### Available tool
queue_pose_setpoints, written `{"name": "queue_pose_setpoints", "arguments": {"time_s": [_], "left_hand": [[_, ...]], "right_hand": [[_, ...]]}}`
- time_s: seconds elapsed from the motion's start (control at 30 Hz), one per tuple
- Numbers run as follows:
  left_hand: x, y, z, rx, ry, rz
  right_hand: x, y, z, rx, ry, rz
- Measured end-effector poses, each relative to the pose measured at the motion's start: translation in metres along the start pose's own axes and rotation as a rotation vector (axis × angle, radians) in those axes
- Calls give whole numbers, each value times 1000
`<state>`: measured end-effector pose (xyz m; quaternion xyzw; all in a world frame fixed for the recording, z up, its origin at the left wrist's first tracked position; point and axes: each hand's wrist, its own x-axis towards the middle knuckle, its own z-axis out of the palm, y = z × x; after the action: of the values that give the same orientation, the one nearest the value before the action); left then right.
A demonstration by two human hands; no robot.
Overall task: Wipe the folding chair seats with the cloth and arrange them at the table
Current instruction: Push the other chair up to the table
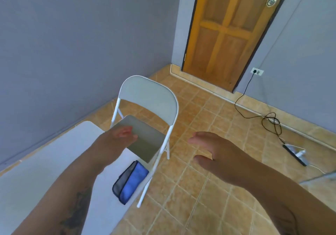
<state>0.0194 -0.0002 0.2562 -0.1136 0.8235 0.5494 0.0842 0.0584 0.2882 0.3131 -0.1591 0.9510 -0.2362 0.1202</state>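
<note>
- White folding chair [149,107] stands unfolded at the table's end, backrest toward the corner of the room, grey seat [145,140] flat & facing up.
- Seat's near edge overlaps the far end of the white table [60,153] from this angle; can't tell if they touch.
- Left hand [121,134] reaches over the seat's left front corner, fingers curled in loosely, palm partly up. Looks to be at the seat edge, but whether it's gripping it or just resting there, can't tell.
- Left forearm crosses over the tabletop; dark tattoo on its underside.
- Right hand [212,151] is free in the air over the tiled floor [200,189], to the right of the chair, fingers spread & relaxed, holding nothing, not touching the chair frame.
- Cloth [130,183] lies folded on the table near its right edge, just beside the chair's front right leg: blue w/ a dark grey side & dark trim. Neither hand on it.
- Behind: grey-blue walls, wooden door [227,34] w/ round metal knob, shut.
- Wall socket [257,71] right of the door, black cable [254,111] plugged in, running down & tangling along the skirting to a power strip [295,153] on the floor.
</note>
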Motion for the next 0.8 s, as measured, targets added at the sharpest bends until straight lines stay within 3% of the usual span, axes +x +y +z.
{"name": "queue_pose_setpoints", "arguments": {"time_s": [0.27, 0.8], "left_hand": [[33, 22, 100, -159, 271, -171], [250, 106, 103, -109, 407, -398]], "right_hand": [[120, 92, -90, -62, -202, -247], [417, 144, -137, -69, -389, -556]]}}
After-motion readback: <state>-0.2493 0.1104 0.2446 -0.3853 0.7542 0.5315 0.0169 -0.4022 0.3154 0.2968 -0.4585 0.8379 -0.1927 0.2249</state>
